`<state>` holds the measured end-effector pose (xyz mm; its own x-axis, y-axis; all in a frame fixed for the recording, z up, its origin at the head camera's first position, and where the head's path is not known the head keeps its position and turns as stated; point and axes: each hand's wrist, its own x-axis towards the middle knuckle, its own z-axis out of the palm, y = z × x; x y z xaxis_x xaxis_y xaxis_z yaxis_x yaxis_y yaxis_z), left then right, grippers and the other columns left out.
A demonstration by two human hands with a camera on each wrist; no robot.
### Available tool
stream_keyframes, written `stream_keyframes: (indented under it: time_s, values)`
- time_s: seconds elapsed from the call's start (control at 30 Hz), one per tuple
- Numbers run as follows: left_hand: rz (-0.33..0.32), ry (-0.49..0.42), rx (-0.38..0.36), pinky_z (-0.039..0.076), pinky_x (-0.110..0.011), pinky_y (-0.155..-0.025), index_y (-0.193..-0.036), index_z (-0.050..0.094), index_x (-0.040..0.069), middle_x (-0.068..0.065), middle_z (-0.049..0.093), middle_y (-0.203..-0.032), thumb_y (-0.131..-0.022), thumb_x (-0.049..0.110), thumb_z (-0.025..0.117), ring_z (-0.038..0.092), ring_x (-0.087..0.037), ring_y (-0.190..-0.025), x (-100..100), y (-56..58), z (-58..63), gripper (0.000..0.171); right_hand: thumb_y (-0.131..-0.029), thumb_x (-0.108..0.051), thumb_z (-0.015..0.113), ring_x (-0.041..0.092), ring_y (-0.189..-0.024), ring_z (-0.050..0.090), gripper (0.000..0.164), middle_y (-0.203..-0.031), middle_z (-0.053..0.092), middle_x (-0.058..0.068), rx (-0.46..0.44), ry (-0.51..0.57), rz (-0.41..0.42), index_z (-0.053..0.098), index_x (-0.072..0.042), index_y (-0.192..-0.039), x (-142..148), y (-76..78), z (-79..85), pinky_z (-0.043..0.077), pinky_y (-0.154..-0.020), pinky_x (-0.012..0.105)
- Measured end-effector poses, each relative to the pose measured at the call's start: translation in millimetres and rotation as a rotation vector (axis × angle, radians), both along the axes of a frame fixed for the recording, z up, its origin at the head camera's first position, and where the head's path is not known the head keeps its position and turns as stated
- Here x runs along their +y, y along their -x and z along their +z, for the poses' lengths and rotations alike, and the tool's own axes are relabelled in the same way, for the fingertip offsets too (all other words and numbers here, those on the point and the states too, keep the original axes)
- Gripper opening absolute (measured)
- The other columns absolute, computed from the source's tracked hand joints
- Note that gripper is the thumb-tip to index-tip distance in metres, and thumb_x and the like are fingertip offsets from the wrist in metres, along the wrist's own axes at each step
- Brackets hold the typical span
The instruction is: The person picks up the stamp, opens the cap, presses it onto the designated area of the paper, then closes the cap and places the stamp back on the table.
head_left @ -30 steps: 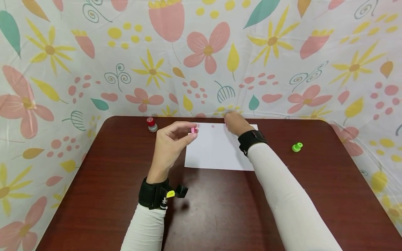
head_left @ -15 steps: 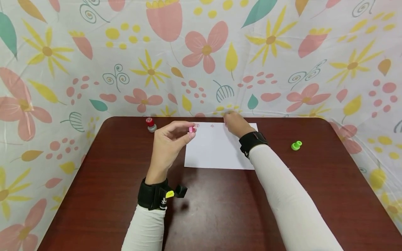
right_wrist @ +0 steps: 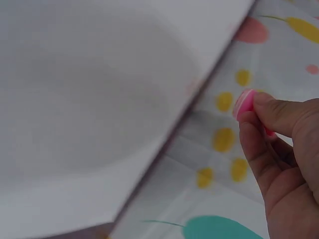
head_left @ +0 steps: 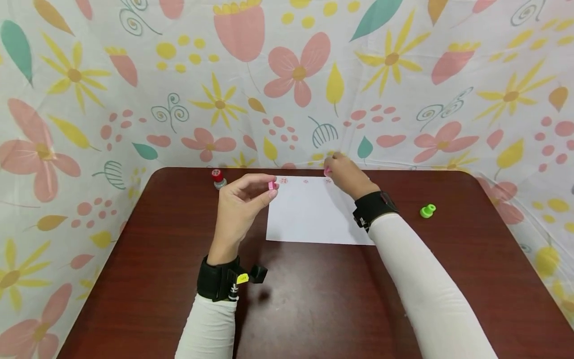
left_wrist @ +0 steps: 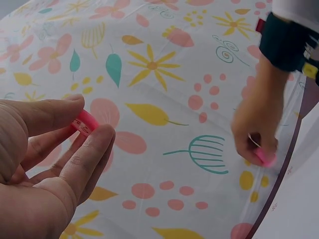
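Observation:
My left hand (head_left: pixel 238 209) pinches a small pink stamp cap (left_wrist: pixel 85 122) between thumb and fingers, above the left edge of the white paper (head_left: pixel 314 214). My right hand (head_left: pixel 349 175) holds a pink stamp (right_wrist: pixel 245 104) by its handle, and its round face is turned toward the paper in the right wrist view. The stamp is raised over the paper's far edge. Along that edge runs a row of three small red prints, the rightmost print (head_left: pixel 328 181) just below the right hand.
A red-topped stamp with a grey base (head_left: pixel 218 178) stands at the table's back left. To the right of the paper is a green stamp (head_left: pixel 428 211). Flower-patterned cloth (head_left: pixel 296 124) hangs right behind the brown table (head_left: pixel 314 299).
The right hand has lifted the pink stamp off the paper and shifted slightly right, uncovering the third red print. The left hand stays nearly still with the cap.

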<state>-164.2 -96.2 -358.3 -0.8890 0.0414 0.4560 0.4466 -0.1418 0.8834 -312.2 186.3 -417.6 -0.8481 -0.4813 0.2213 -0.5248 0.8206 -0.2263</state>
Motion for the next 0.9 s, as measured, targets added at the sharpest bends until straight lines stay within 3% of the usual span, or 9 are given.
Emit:
stream_keyframes:
  time_s: [0.1, 0.27, 0.5, 0.67, 0.9]
  values:
    - [0.004, -0.002, 0.002, 0.063, -0.029, -0.078, -0.111, 0.074, -0.008, -0.024, 0.074, -0.104, -0.087, -0.008, 0.078, 0.073, -0.021, -0.091, 0, 0.3, -0.1, 0.025, -0.097, -0.002, 0.070, 0.034, -0.095, 0.065, 0.009, -0.099, 0.063, 0.020, 0.022, 0.057, 0.001, 0.069, 0.004, -0.103, 1, -7.8, 14.3, 0.059, -0.083, 0.043]
    - [0.003, 0.013, -0.012, 0.062, -0.028, -0.078, -0.112, 0.075, -0.007, -0.009, 0.077, -0.102, -0.086, -0.007, 0.078, 0.072, -0.020, -0.091, 1, -0.4, -0.1, 0.026, -0.095, -0.004, 0.074, 0.030, -0.089, 0.062, 0.012, -0.096, 0.062, 0.017, 0.090, 0.132, 0.032, 0.070, 0.003, -0.103, 5, -26.2, 29.9, 0.058, -0.079, 0.042]
    - [-0.014, 0.039, -0.029, 0.062, -0.028, -0.080, -0.112, 0.075, -0.004, 0.003, 0.078, -0.103, -0.087, -0.002, 0.080, 0.073, -0.019, -0.096, 5, -1.1, 2.0, 0.026, -0.091, -0.007, 0.079, 0.025, -0.092, 0.063, 0.018, -0.102, 0.063, 0.012, 0.261, 0.276, 0.078, 0.070, -0.001, -0.105, 7, -66.5, 47.6, 0.059, -0.082, 0.040]
    - [-0.045, 0.028, -0.030, 0.063, -0.031, -0.083, -0.112, 0.074, -0.005, 0.002, 0.078, -0.103, -0.086, -0.004, 0.080, 0.074, -0.018, -0.095, 10, -3.3, 2.8, 0.027, -0.089, -0.007, 0.080, 0.021, -0.094, 0.065, 0.019, -0.106, 0.065, 0.011, 0.398, 0.358, 0.103, 0.072, -0.001, -0.105, 4, -101.4, 61.7, 0.057, -0.078, 0.032]
    - [-0.114, -0.023, -0.025, 0.063, -0.031, -0.084, -0.112, 0.073, -0.009, -0.015, 0.074, -0.107, -0.084, -0.010, 0.079, 0.073, -0.017, -0.095, 19, -9.6, 6.1, 0.029, -0.085, -0.009, 0.083, 0.017, -0.093, 0.064, 0.027, -0.107, 0.068, 0.010, 0.446, 0.472, 0.089, 0.074, -0.002, -0.110, -5, -143.4, 79.0, 0.047, -0.080, 0.014]
